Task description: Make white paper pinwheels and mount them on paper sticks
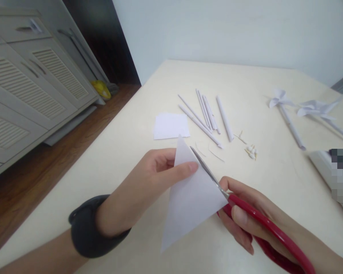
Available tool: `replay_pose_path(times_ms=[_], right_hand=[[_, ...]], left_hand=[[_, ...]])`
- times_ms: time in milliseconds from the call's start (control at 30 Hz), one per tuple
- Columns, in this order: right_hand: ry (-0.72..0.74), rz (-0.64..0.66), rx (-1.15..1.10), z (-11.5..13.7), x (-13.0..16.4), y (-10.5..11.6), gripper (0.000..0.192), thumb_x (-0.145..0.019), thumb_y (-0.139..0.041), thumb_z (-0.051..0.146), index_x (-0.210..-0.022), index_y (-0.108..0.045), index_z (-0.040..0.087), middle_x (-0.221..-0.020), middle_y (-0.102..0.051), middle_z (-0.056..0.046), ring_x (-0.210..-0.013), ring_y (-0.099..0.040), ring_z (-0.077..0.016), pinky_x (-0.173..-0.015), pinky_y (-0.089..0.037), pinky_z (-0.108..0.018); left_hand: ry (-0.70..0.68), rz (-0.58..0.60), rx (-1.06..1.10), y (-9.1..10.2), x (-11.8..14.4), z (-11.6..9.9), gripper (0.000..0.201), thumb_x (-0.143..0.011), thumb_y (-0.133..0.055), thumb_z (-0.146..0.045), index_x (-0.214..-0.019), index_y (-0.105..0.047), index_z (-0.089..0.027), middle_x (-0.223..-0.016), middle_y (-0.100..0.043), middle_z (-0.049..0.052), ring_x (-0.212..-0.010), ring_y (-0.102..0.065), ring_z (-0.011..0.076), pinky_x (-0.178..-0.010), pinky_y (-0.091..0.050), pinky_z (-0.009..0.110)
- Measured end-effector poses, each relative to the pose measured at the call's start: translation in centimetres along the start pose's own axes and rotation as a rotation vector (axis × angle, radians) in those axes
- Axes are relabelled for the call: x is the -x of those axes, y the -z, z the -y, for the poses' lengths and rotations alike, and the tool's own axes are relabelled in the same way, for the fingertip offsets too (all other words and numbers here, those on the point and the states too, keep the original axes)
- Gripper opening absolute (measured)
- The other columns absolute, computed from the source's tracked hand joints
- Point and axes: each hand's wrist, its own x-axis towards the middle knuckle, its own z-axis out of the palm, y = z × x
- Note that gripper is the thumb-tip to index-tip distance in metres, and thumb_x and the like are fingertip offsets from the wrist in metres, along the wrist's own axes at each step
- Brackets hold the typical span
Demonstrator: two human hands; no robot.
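Observation:
My left hand (162, 169), with a dark band at the wrist, pinches a white folded paper triangle (191, 205) between thumb and fingers above the table. Red-handled scissors (260, 215) are gripped in my right hand (246, 217), fingers closed around the handles. Their metal blades lie along the triangle's upper right edge, close to my left thumb; whether paper sits between the blades I cannot tell. Just beyond my left hand, a small stack of white paper sheets (171, 126) lies flat. Thin paper strips (216, 153) rest behind the scissors.
Several rolled paper sticks (205, 114) lie mid-table, with small white-and-yellow pieces (251, 152) to their right. Two paper pinwheels on sticks, one nearer (286, 114) and one farther right (317, 110), lie at the right. A pale object (321, 163), partly pixelated, stands at the right edge. Cabinets (40, 83) stand left.

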Motion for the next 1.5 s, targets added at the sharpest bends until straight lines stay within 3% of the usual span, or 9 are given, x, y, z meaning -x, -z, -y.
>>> replay_pose_path(times_ms=[233,500,1233,1500], right_hand=[[-0.026,0.007,-0.020,0.38,-0.86,0.41,0.044,-0.072,-0.059,0.058,-0.083,-0.037,0.021,-0.057,-0.034,0.007,-0.048,-0.025,-0.0057,-0.049,-0.019,-0.022],[0.017,-0.013,0.065,0.36,-0.68,0.06,0.043,-0.074,-0.056,0.059,-0.084,-0.039,0.021,-0.059,-0.034,0.005,-0.055,-0.029,-0.0084,-0.053,-0.023,-0.023],[0.008,-0.011,0.045,0.01,-0.94,0.34,0.041,-0.075,-0.054,0.059,-0.082,-0.042,0.021,-0.057,-0.035,0.006,-0.050,-0.029,-0.0072,-0.053,-0.024,-0.024],[-0.001,-0.027,0.052,0.82,-0.52,-0.13,0.038,-0.077,-0.056,0.054,-0.093,-0.043,0.021,-0.060,-0.038,0.006,-0.053,-0.029,-0.0081,-0.054,-0.025,-0.024]], left_hand=[[-0.048,-0.006,-0.058,-0.10,-0.01,0.10,0.024,-0.077,-0.059,-0.037,-0.081,-0.068,-0.015,-0.081,-0.069,0.005,-0.065,-0.062,0.0163,-0.055,-0.048,0.024],[-0.041,-0.020,-0.039,0.00,0.11,0.23,0.024,-0.078,-0.058,-0.036,-0.084,-0.068,-0.015,-0.080,-0.069,0.005,-0.064,-0.062,0.0164,-0.055,-0.049,0.025],[-0.039,-0.013,-0.062,0.12,0.06,0.00,0.023,-0.076,-0.059,-0.036,-0.083,-0.068,-0.015,-0.075,-0.068,0.004,-0.064,-0.062,0.0176,-0.054,-0.049,0.025],[-0.042,-0.025,-0.081,0.10,0.10,0.02,0.024,-0.077,-0.058,-0.036,-0.084,-0.068,-0.016,-0.075,-0.068,0.004,-0.066,-0.063,0.0196,-0.055,-0.049,0.027]])
